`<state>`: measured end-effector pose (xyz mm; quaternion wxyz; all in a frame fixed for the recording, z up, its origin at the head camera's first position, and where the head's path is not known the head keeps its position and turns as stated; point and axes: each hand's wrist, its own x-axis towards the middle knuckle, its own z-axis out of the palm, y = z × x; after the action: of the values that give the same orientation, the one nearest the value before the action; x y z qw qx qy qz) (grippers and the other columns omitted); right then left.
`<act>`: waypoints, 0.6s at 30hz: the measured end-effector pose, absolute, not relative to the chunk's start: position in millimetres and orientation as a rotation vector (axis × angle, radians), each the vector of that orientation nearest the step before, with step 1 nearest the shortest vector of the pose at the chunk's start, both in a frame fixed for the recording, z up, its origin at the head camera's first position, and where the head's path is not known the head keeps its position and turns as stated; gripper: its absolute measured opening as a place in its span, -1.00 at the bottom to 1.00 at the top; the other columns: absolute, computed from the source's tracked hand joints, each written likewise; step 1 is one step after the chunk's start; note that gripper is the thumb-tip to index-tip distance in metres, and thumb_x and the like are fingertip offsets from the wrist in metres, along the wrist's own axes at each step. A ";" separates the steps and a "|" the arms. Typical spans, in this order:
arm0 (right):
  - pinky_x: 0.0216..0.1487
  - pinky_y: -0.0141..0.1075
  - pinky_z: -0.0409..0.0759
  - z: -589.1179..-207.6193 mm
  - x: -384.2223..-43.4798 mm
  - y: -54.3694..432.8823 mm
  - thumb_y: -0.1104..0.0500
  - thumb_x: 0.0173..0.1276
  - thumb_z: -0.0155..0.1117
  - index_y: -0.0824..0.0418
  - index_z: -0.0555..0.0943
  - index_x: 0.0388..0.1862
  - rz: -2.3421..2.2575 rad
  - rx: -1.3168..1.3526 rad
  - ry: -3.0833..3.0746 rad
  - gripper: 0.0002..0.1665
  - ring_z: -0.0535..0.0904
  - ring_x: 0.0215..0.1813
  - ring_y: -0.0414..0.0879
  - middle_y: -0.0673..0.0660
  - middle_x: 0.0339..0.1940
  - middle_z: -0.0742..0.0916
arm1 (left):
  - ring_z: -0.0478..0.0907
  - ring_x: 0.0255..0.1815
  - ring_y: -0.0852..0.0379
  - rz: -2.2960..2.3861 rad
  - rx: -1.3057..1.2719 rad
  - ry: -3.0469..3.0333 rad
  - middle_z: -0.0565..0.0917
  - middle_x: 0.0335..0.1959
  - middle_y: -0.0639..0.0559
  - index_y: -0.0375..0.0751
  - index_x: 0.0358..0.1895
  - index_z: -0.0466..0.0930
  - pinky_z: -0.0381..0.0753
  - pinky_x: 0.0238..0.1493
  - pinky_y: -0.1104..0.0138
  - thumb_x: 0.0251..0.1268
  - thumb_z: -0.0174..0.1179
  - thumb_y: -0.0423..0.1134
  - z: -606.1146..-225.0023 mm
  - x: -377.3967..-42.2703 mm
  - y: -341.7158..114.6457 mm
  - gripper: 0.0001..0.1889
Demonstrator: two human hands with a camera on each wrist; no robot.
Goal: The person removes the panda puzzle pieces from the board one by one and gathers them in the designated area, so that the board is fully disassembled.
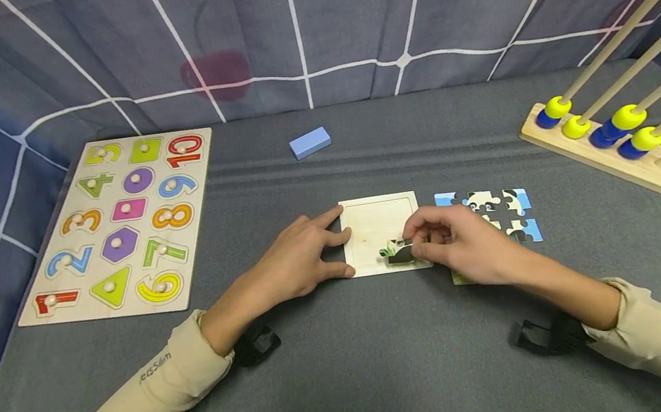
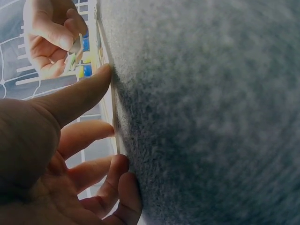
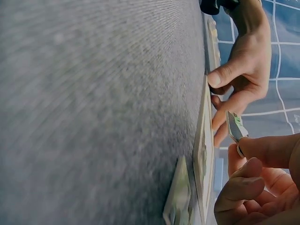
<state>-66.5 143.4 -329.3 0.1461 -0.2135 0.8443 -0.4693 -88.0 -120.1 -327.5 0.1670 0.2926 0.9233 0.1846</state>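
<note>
A shallow wooden puzzle tray (image 1: pixel 372 225) lies flat on the grey cloth. My left hand (image 1: pixel 299 255) touches its left edge with thumb and fingers spread, seen closer in the left wrist view. Over the tray's lower right part, my right hand (image 1: pixel 467 242) pinches a jigsaw piece (image 1: pixel 400 252) printed in green, black and white. That piece is tilted and raised above the tray in the right wrist view, between thumb and finger. Several loose panda jigsaw pieces (image 1: pixel 483 200) lie right of the tray, partly hidden by the right hand.
A number and shape peg board (image 1: pixel 146 262) lies at the left. Behind the tray is a blue block (image 1: pixel 310 143). A wooden rod stand (image 1: pixel 632 164) with yellow and blue beads is at the right. A grid-patterned curtain (image 1: pixel 254 39) hangs along the back.
</note>
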 end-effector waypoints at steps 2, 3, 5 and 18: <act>-0.40 -0.32 0.41 -327.9 -65.3 148.4 0.36 0.36 0.27 0.19 0.66 -0.19 -1.355 -0.592 2.437 -0.88 0.45 -0.47 -0.15 0.00 -0.46 0.61 | 0.43 0.00 -0.11 0.525 0.835 2.629 0.23 0.50 -0.18 -0.18 0.29 0.55 0.37 0.15 0.07 0.16 0.42 0.00 -327.2 -87.8 -120.3 -0.37; -0.40 -0.32 0.41 -327.3 -64.7 151.0 0.35 0.36 0.27 0.18 0.66 -0.18 -1.358 -0.573 2.435 -0.88 0.45 -0.47 -0.15 0.01 -0.46 0.61 | 0.44 0.05 -0.12 0.526 0.834 2.628 0.23 0.50 -0.18 -0.18 0.29 0.55 0.35 0.19 0.05 0.16 0.42 0.00 -327.1 -87.6 -120.3 -0.36; -0.40 -0.32 0.42 -326.5 -63.4 156.9 0.34 0.37 0.27 0.20 0.65 -0.16 -1.367 -0.539 2.428 -0.89 0.46 -0.45 -0.15 0.03 -0.44 0.61 | 0.43 0.10 -0.15 0.523 0.837 2.628 0.23 0.51 -0.18 -0.18 0.29 0.55 0.32 0.23 0.03 0.15 0.42 0.00 -326.7 -87.4 -120.1 -0.36; -0.36 -0.35 0.47 -327.7 -54.6 194.3 0.34 0.38 0.27 0.24 0.65 -0.14 -1.369 -0.484 2.464 -0.88 0.54 -0.41 -0.17 0.06 -0.38 0.66 | 0.41 -0.07 -0.07 0.528 0.827 2.632 0.24 0.50 -0.18 -0.18 0.29 0.55 0.38 0.12 0.08 0.16 0.42 0.00 -327.8 -87.6 -119.9 -0.37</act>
<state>-54.6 194.3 -327.7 0.1405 -0.1677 0.8530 -0.4738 -87.6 -119.9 -327.8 0.1656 0.2903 0.9240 0.1855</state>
